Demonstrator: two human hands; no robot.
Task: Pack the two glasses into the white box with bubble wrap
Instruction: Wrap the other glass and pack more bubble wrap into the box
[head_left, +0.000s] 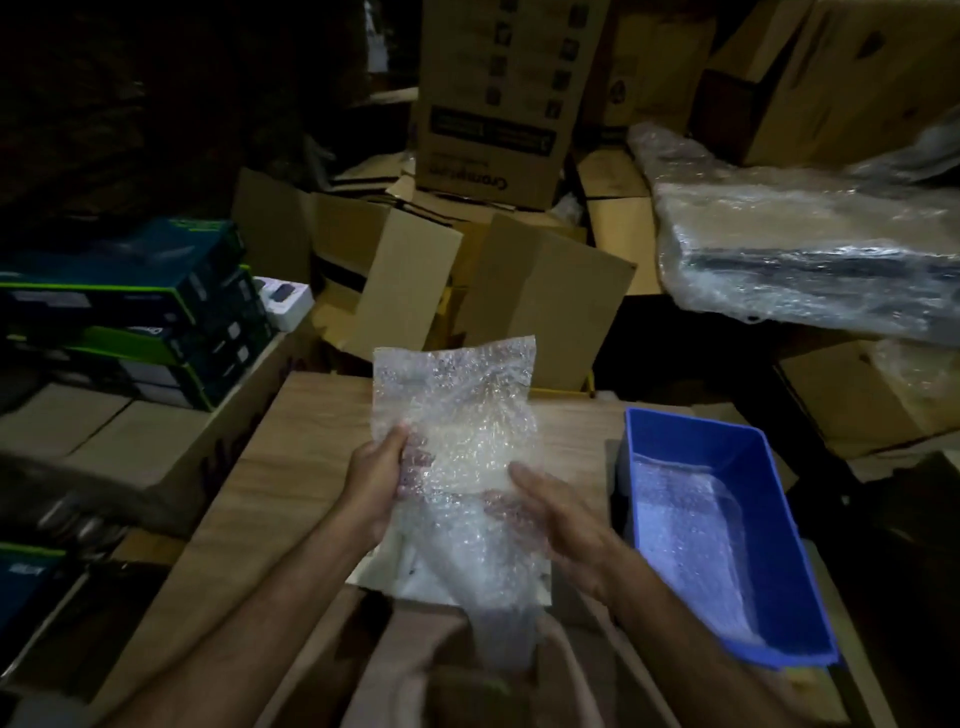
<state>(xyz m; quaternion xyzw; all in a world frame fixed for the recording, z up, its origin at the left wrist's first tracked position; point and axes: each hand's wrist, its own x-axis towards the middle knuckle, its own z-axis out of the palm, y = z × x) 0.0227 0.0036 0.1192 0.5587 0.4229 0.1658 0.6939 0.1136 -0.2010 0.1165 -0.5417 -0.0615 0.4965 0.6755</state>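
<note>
I hold a sheet of clear bubble wrap (457, 415) up over the wooden table (291, 467). My left hand (376, 480) grips its left edge, fingers curled around the sheet. At the sheet's lower right, my right hand (558, 519) has its fingers behind or under the plastic. Something appears wrapped inside the lower part, but I cannot tell whether it is a glass. Below the sheet, a white box (410, 579) shows partly on the table. No bare glass is visible.
A blue plastic bin (763, 499) lined with bubble wrap sits at the right of the table. Cardboard boxes (545, 291) crowd the far side. Dark green boxes (145, 306) are stacked at the left. A plastic-wrapped bundle (810, 249) lies at the upper right.
</note>
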